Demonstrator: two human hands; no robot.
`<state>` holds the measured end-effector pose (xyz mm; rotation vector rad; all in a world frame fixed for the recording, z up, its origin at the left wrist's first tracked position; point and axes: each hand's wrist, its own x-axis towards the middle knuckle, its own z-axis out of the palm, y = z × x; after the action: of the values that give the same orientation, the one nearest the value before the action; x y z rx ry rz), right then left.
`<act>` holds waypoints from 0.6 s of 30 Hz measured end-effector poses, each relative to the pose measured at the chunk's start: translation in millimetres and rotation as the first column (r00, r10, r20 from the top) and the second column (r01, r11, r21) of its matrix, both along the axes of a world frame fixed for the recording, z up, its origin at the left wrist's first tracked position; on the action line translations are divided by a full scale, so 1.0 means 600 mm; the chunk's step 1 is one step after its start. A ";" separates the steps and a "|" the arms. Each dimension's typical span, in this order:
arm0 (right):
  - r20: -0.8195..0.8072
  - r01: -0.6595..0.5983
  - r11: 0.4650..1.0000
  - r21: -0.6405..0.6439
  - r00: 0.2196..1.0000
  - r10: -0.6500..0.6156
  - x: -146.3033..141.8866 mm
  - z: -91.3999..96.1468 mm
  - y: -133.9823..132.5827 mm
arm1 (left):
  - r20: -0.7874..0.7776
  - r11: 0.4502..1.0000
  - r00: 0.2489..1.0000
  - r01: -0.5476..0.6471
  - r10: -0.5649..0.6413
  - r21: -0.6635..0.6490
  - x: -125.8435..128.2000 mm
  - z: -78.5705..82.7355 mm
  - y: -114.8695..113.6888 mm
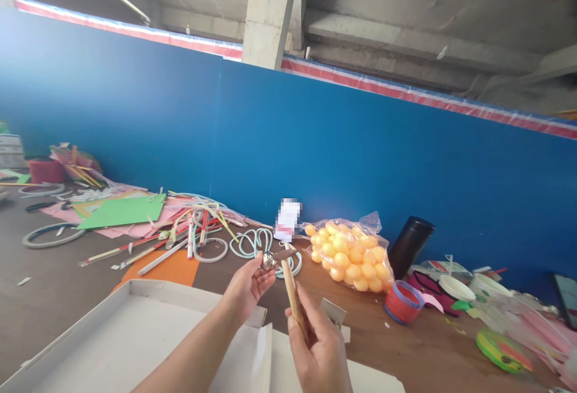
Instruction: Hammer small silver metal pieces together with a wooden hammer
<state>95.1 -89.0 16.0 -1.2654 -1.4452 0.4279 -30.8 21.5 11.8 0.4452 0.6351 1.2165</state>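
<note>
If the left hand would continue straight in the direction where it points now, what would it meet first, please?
Most likely the hammer gripped in the right hand: its shiny round end appears right at the left hand. Whether they already touch is unclear.

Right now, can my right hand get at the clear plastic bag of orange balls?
Probably not to grasp it: your right hand is closed around a pale wooden-handled tool. Otherwise, the way to the bag looks free, nothing tall standing between.
</note>
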 end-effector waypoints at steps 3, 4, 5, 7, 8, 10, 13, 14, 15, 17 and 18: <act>0.039 0.013 1.000 -0.019 0.999 -0.012 0.003 -0.007 0.003 | -0.021 1.000 1.000 0.006 -0.006 0.008 0.000 -0.002 0.000; 0.039 0.023 1.000 -0.013 0.999 -0.023 0.004 -0.009 0.004 | -0.025 1.000 1.000 0.005 -0.005 0.008 0.000 -0.003 0.000; 0.031 0.031 0.999 0.005 0.999 -0.032 0.004 -0.011 0.005 | -0.030 1.000 1.000 0.004 -0.004 0.007 0.000 -0.003 0.000; 0.014 0.037 0.997 0.061 0.999 -0.038 0.005 -0.014 0.006 | -0.036 1.000 0.999 0.007 -0.006 0.004 0.000 -0.004 0.001; 0.017 0.035 0.996 0.085 0.999 -0.036 0.005 -0.015 0.007 | -0.037 1.000 0.999 0.009 -0.009 0.001 0.000 -0.004 0.002; 0.063 0.022 0.994 0.111 0.998 -0.029 0.004 -0.018 0.009 | -0.033 1.000 0.999 0.010 -0.010 -0.003 0.001 -0.005 0.004; 0.131 0.008 0.993 0.115 0.991 -0.023 0.002 -0.023 0.011 | -0.025 1.000 1.000 -0.005 0.005 -0.003 0.001 -0.004 0.005; 0.132 0.007 0.993 0.116 0.991 -0.023 0.003 -0.024 0.011 | -0.024 1.000 1.000 -0.010 0.010 -0.002 0.000 -0.004 0.006; 0.120 0.008 0.993 0.117 0.992 -0.023 0.003 -0.024 0.011 | -0.026 1.000 1.000 -0.010 0.010 -0.004 -0.001 -0.003 0.006; 0.080 0.020 0.993 0.115 0.996 -0.029 0.005 -0.023 0.010 | -0.034 1.000 0.999 -0.003 0.003 -0.008 -0.002 -0.002 0.005; 0.063 0.029 0.993 0.116 0.997 -0.037 0.006 -0.022 0.009 | -0.038 1.000 0.999 0.002 -0.002 -0.012 -0.003 -0.001 0.004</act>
<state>98.5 -83.5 2.7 -1.2186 -1.4801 0.2798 -32.7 24.2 11.2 0.4603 0.6741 1.2043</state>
